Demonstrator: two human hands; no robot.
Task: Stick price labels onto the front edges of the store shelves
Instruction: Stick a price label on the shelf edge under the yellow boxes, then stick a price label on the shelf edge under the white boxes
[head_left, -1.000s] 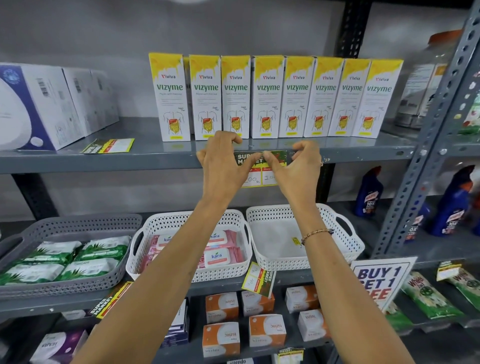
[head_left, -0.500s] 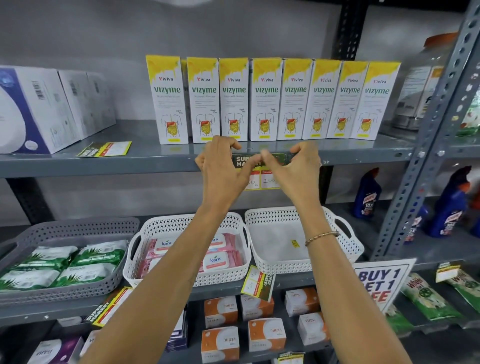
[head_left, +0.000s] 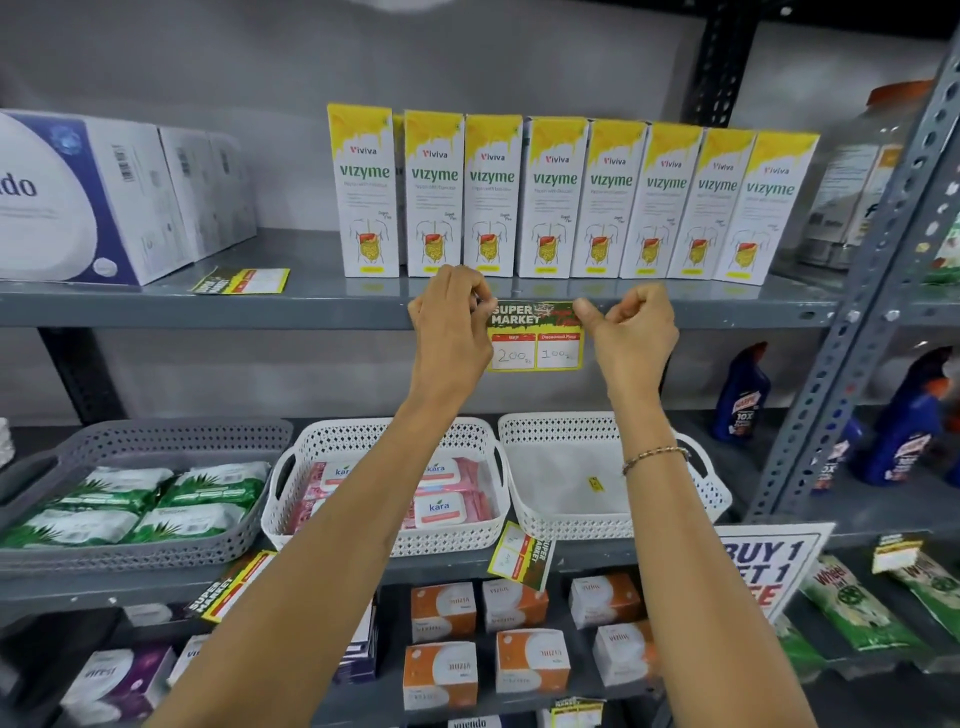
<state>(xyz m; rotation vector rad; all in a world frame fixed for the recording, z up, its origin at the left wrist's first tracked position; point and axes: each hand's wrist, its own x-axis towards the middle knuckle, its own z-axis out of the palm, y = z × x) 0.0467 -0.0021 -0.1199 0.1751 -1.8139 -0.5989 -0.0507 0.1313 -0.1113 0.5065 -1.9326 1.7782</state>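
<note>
Pressing a price label (head_left: 535, 335) against the front edge of the upper shelf (head_left: 208, 312), I am pinching its top left corner with my left hand (head_left: 452, 325) and its top right corner with my right hand (head_left: 631, 332), fingers curled closed on the card. It is reading "SUPER MARKET" on top, with "200" and "100" handwritten in two white boxes below, and it is hanging just under a row of yellow-and-white boxes (head_left: 566, 195) marked "Viviva Vizyme".

On the shelf below, a grey basket (head_left: 156, 545) at the left is holding green and white wipe packs (head_left: 140, 501). A white basket (head_left: 457, 535) in the middle is holding pink packs (head_left: 441, 499) marked "kara". Another white basket (head_left: 571, 525) to its right is holding only a small yellow tag (head_left: 595, 484).

A second label (head_left: 241, 280) is lying flat on the upper shelf to the left, and a third label (head_left: 521, 556) is hanging tilted from the basket shelf's front edge. At the near right, a sign (head_left: 769, 566) is showing "BUY 1".
</note>
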